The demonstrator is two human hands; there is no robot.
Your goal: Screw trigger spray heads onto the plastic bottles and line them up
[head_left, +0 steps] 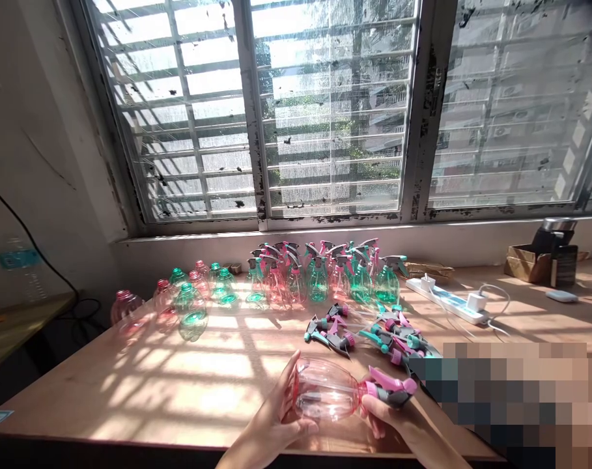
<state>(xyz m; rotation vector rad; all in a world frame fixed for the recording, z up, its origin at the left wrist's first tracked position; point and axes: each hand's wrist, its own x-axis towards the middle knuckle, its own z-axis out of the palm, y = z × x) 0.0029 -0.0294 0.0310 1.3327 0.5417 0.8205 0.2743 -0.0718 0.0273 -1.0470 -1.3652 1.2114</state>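
Observation:
A clear pink spray bottle (325,389) lies on its side in the air over the table's front edge, its base to the left. My left hand (281,410) is closed around the base end. At the neck, my right hand (381,413) grips the pink collar below the pink and grey trigger head (392,387), which sits on the bottle. Just beyond the bottle lies a heap of loose trigger heads (398,332) in pink, teal and grey, with a few more trigger heads (329,331) to its left.
Finished-looking spray bottles (320,280) stand in rows by the window wall. Open bottles without heads (193,309) stand at the left. A white power strip (447,301) with plugs and a cardboard box (527,264) are at the right. Pixelated blur covers the lower right corner.

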